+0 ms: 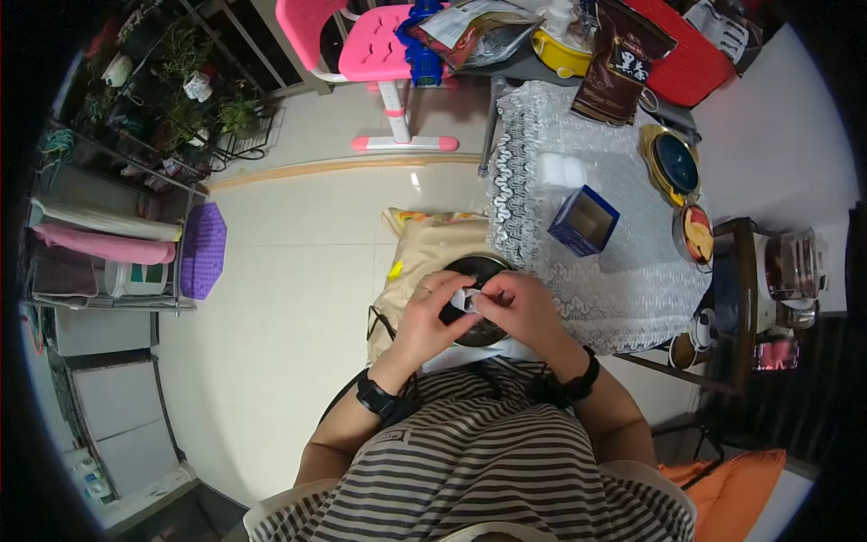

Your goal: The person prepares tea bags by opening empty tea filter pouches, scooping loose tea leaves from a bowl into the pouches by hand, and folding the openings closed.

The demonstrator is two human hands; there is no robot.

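Note:
My left hand [426,318] and my right hand [524,312] meet in front of my body, fingers closed on a small white piece, perhaps paper or a thin wrapper [459,299]. Whether anything lies inside it cannot be made out. Directly beneath is a dark round bowl or pan [484,267], partly covered by both hands, apparently at my lap. Beyond the bowl spreads a beige cloth [433,239] with coloured patches. To the right, on the table, stands an open blue box [565,226], and behind it sit white blocks or packets [562,170].
A lace-covered table [614,312] borders my right side. It carries a brown bag [619,68], a dark green bowl [675,164] and a dish of yellow and red pieces [697,233]. Ahead is a pink chair [384,45]; a rack [108,248] stands left.

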